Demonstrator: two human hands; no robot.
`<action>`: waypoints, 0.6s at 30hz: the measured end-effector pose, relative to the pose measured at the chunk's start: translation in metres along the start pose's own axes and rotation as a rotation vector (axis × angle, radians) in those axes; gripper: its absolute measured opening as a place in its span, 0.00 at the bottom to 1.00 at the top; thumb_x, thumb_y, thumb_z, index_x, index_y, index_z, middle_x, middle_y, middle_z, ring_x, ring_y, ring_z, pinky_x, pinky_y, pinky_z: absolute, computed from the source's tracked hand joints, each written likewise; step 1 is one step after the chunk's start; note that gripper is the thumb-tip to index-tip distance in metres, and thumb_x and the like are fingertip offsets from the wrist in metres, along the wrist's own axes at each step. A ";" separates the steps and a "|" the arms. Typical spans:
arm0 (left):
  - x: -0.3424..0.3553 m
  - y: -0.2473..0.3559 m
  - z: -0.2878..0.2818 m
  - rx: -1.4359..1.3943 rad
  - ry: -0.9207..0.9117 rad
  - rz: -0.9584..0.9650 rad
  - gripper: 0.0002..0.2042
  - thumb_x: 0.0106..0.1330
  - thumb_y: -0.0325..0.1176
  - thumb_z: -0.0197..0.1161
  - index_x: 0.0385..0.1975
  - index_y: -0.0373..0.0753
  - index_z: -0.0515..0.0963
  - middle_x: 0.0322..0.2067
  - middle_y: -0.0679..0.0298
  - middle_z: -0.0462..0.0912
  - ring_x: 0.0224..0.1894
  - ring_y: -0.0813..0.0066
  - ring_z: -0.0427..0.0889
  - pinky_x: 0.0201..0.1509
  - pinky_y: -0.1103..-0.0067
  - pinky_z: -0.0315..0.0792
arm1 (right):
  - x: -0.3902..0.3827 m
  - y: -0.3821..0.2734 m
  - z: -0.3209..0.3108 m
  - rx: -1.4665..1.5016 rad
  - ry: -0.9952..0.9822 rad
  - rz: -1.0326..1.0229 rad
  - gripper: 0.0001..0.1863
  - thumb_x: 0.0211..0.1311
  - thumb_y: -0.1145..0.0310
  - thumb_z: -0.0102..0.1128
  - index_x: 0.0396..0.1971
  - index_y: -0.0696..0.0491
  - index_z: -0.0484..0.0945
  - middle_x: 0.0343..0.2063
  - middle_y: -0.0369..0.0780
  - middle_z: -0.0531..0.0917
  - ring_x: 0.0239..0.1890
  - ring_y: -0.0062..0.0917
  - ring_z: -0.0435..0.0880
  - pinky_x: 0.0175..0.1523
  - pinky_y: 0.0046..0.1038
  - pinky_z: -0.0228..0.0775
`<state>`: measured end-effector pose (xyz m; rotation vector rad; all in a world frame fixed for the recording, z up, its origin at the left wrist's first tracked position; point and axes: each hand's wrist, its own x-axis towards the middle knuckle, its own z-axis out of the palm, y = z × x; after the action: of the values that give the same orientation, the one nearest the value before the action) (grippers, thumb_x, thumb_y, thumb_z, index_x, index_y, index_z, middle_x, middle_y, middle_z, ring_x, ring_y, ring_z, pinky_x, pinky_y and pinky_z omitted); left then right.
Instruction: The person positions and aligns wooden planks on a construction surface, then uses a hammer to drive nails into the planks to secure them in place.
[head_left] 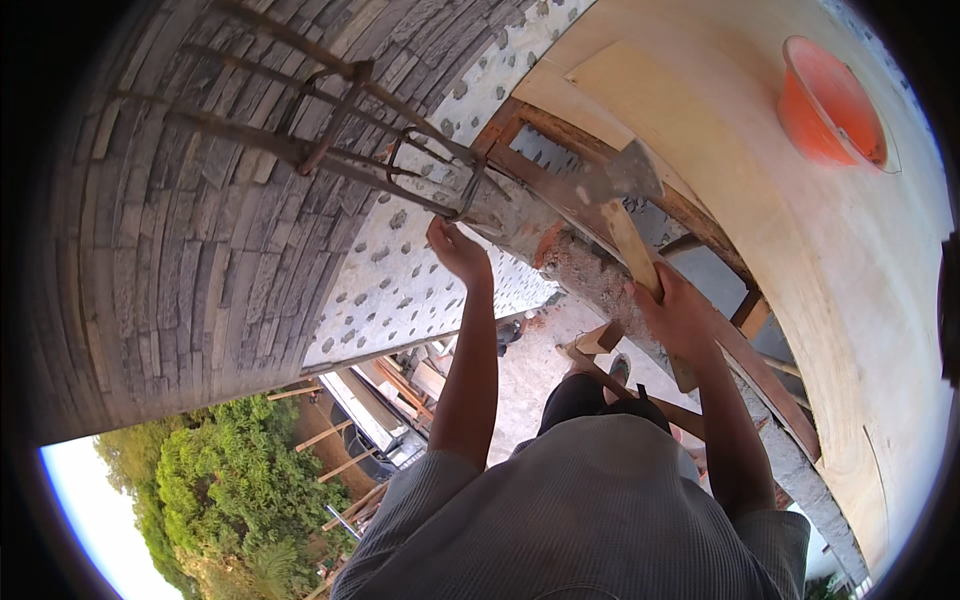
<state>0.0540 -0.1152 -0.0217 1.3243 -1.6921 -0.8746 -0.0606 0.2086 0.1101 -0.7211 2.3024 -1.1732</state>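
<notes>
My left hand (458,252) is raised with fingers curled at the lower end of a rusty rebar cage (335,160), which juts from a rough concrete beam (580,270). My right hand (668,310) grips a hammer by its wooden handle (630,240); the dull metal head (625,175) is up over the beam, beside a timber-framed opening. The head is slightly blurred.
A grey stacked-stone wall (190,270) and speckled white panel (350,310) flank the left. Pale plywood (830,300) covers the right, with an orange bucket (820,100). Below are my legs on timber (600,340), a lower floor, stacked boards and trees (220,490).
</notes>
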 end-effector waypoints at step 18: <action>0.078 0.054 -0.004 0.508 -0.923 1.244 0.24 0.67 0.22 0.54 0.64 0.43 0.72 0.66 0.55 0.71 0.71 0.53 0.67 0.73 0.63 0.64 | -0.051 0.091 -0.019 -0.054 -0.079 0.061 0.19 0.57 0.67 0.69 0.47 0.58 0.78 0.32 0.53 0.83 0.35 0.49 0.85 0.41 0.41 0.76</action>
<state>0.0246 -0.1800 0.0413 -0.1936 -2.9825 -0.2376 -0.0556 0.2975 0.0525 -0.6990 2.2818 -1.0408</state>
